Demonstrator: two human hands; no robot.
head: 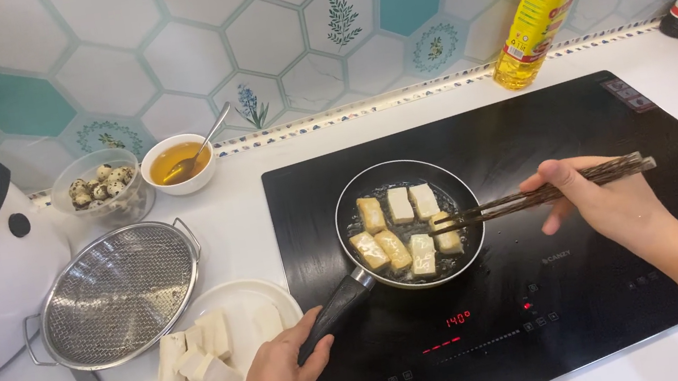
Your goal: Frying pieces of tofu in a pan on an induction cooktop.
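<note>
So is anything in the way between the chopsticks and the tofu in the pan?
Nothing visible is. The right hand holds the dark chopsticks, and their tips already reach over the rim of the frying pan to the tofu piece on its right side. The left hand grips the pan handle.

Both forearms are bare, with no sleeve, glove, watch or bracelet in view, and no ring shows on any finger. The left hand (282, 373), on the side of the black cooktop (574, 298) nearest the white plate, carries one small round reddish mark on its back, close to the wrist. The right hand (603, 198), over the cooktop's far half, has short, unpainted nails, and the forearm behind it bears two or three similar reddish spots.
</note>
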